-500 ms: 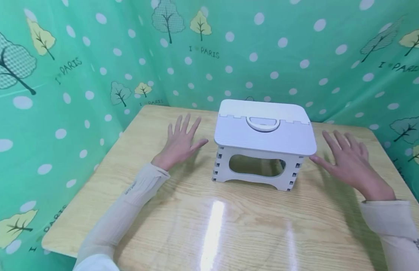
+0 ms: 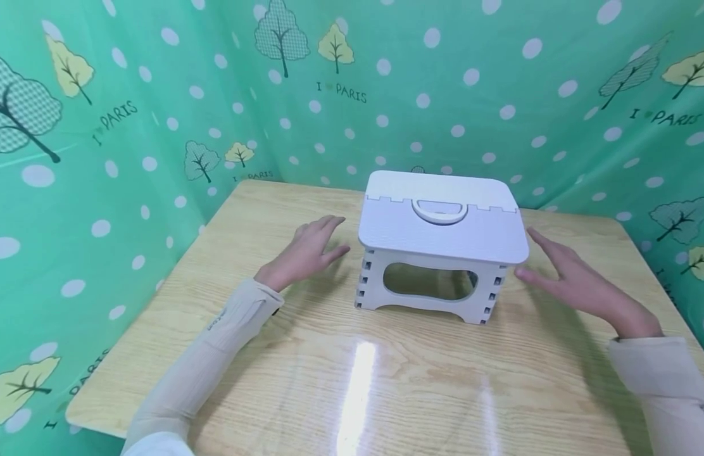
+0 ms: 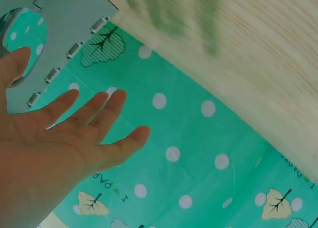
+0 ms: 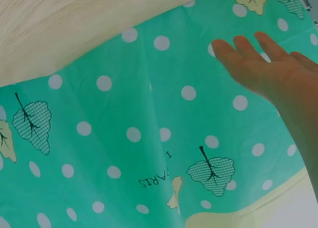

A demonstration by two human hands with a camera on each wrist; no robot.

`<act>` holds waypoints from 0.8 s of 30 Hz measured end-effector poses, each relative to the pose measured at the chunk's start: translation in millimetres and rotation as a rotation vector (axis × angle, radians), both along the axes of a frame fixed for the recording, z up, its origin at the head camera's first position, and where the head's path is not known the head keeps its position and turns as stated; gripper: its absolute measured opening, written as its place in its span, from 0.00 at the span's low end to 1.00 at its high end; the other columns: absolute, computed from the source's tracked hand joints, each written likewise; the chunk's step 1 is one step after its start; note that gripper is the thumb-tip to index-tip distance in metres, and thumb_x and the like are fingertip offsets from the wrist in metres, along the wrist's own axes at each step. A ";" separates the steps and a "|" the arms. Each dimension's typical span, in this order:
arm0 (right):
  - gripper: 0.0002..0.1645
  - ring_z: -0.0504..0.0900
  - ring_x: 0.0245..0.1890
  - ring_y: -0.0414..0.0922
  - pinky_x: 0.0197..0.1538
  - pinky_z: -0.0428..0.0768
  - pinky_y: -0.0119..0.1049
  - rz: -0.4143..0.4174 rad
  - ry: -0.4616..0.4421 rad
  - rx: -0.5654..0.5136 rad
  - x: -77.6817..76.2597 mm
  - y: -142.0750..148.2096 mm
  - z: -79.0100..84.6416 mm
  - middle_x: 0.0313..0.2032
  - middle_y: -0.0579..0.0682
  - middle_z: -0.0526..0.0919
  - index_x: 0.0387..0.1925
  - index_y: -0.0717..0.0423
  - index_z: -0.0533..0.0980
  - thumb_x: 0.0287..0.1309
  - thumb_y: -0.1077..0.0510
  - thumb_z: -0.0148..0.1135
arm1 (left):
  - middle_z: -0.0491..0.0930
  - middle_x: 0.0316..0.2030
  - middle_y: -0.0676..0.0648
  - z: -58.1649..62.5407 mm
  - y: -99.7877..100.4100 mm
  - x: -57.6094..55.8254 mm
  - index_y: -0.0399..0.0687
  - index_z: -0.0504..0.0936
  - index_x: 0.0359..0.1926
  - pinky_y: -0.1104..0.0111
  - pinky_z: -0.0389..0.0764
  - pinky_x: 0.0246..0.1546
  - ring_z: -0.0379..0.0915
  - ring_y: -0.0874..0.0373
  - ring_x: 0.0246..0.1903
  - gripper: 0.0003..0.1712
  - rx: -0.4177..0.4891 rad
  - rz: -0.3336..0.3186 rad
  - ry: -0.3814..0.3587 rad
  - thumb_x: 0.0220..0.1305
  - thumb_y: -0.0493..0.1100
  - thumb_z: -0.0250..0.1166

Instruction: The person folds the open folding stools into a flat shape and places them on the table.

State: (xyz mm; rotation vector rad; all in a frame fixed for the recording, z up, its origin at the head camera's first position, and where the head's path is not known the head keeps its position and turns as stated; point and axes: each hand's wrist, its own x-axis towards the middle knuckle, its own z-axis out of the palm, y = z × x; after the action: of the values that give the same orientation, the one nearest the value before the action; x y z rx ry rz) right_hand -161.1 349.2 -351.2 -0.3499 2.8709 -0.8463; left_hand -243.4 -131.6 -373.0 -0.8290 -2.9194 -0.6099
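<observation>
A white folding step stool (image 2: 397,231) stands unfolded on the table, its carry handle (image 2: 441,216) lying in the middle of the top. My left hand (image 2: 306,253) hovers over the wood on the stool's left, fingers spread loosely, with a small gap to the side. On the other side my right hand (image 2: 582,285) reaches in, thumb and fingers apart, its fingertips close to the right edge of the top. Neither hand holds anything. The left wrist view has the stool's hinged side (image 3: 74,24) just beyond the relaxed fingers.
The light wooden table (image 2: 272,380) has rounded corners and a bright streak of reflected light at the front. A green curtain (image 2: 175,95) with white dots and trees hangs behind the table and along both sides.
Both hands have turned from palm-down with fanned fingers to palms facing the stool. The right hand has come slightly closer to it. The stool stays in place.
</observation>
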 end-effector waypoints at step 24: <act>0.60 0.46 0.76 0.61 0.65 0.52 0.74 0.150 0.017 -0.201 5.7 -22.4 -9.6 0.78 0.52 0.49 0.77 0.26 0.43 0.58 0.52 0.73 | 0.71 0.66 0.41 -5.4 13.4 2.3 0.40 0.66 0.70 0.58 0.74 0.62 0.71 0.49 0.63 0.30 0.276 -0.194 -0.314 0.80 0.55 0.43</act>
State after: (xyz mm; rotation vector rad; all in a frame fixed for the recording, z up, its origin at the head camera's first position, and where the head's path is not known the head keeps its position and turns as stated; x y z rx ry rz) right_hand -155.4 326.8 -360.8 -0.5882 2.7379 -1.1094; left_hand -241.1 -118.2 -378.4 -1.0722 -2.9315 -1.2301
